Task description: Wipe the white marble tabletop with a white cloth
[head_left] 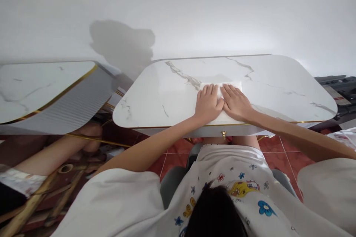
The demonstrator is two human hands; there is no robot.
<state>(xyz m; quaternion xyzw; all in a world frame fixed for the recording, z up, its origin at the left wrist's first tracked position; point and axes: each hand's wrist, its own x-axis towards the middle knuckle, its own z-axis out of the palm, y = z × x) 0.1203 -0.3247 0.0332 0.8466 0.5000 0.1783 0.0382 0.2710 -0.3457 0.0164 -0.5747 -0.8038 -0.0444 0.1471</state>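
White cloth [218,94]: plain, straight-edged, square-cornered | lies flat on marbled table [280,81] | left hand [208,104], right hand [236,103]: flattened atop it, fingers extended, grasping nothing

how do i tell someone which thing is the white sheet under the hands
Find the marble-patterned table near the picture's centre. Midway along its front, the left hand and right hand lie on the white sheet. Plain and straight-edged, it differs from the grey-veined table around it.
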